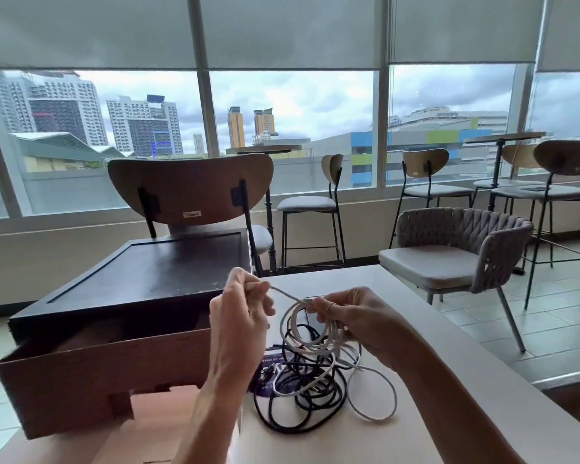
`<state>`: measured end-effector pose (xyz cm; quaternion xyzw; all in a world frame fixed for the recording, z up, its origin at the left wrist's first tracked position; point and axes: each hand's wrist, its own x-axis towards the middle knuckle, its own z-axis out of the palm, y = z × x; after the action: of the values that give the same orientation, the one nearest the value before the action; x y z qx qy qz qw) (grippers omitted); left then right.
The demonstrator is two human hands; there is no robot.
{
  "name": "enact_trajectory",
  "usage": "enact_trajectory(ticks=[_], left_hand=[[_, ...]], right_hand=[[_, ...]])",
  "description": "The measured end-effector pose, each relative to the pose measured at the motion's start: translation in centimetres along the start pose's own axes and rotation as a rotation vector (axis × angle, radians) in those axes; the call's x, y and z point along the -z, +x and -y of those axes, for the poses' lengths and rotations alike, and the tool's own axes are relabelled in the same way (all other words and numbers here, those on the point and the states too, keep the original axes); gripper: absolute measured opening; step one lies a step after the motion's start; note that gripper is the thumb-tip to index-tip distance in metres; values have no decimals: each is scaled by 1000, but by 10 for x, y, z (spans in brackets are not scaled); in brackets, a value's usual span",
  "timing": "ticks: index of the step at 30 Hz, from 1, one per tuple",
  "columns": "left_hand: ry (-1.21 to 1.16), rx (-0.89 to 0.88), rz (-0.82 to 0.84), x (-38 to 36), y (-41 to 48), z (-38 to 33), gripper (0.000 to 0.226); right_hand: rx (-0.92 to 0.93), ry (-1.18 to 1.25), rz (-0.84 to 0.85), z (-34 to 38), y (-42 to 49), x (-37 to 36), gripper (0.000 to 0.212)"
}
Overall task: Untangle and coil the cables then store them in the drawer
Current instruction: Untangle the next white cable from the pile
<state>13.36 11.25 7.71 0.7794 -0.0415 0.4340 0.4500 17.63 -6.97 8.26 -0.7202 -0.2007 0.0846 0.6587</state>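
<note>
A white cable (310, 339) hangs in several loops from my right hand (352, 318), which grips the bundle above the table. My left hand (240, 309) pinches the free end of that white cable, stretched taut between the two hands. Below them a tangle of black cable (302, 408) lies on the table, mixed with loose white loops (375, 401). At the left a brown wooden drawer (91, 380) stands pulled open out of a dark cabinet (148, 279); its inside is in shadow.
The beige table (449, 413) carries a purple printed card (265, 373) under the cables. A wooden-backed chair (188, 185) stands behind the cabinet, a woven grey armchair (456, 249) to the right, and bar stools line the windows.
</note>
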Motion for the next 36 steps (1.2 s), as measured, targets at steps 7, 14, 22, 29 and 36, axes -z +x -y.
enact_trajectory(ticks=[7, 14, 22, 29, 36], left_hand=[[-161, 234, -289, 42, 24, 21, 16], [-292, 281, -422, 47, 26, 17, 17], [-498, 340, -424, 57, 28, 0, 18], [-623, 520, -90, 73, 27, -7, 15], [-277, 431, 300, 61, 19, -20, 6]], right_hand=[[-23, 19, 59, 3, -1, -3, 21], [-19, 320, 117, 7, -1, -7, 16], [37, 545, 372, 15, -6, 5, 18], [167, 723, 277, 13, -2, 13, 35], [302, 884, 321, 20, -4, 7, 50]])
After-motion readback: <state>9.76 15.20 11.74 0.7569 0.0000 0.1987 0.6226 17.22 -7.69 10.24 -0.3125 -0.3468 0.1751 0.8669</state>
